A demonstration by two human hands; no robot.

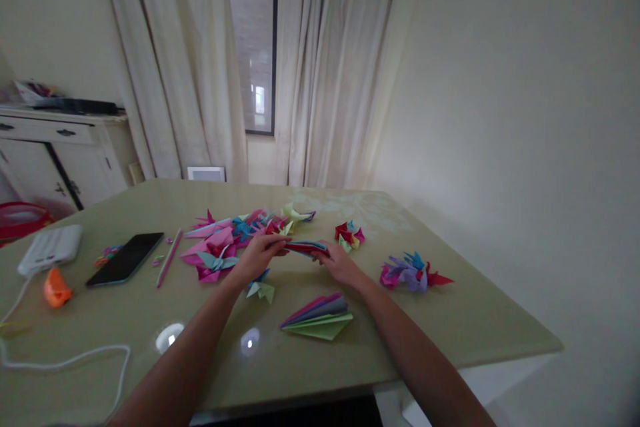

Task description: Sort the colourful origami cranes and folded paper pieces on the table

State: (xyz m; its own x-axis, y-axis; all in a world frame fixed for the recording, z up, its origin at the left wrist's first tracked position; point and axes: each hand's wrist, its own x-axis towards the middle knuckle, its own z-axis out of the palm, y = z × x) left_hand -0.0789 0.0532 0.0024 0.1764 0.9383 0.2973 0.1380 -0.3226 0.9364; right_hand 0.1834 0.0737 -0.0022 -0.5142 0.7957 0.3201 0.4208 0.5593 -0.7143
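Observation:
Between my two hands is a thin stack of folded coloured paper [306, 247], blue on top with red beneath, raised above the table. My left hand [264, 253] pinches its left end, and my right hand [339, 260] grips the right end. Below them on the table lie folded paper pieces [320, 317] in green, purple and pink, fanned together. A pale green origami piece [261, 291] with some blue sits under my left wrist. Behind my left hand spreads a pile of origami cranes [220, 247] in pink, blue and yellow.
Right of my arms lies a purple, blue and red origami cluster [413, 272]; a smaller red one [349, 235] sits farther back. Leftward are a pink pencil [169, 259], a black phone [125, 259], an orange object [57, 288], a white box [51, 249] and a white cable [65, 365].

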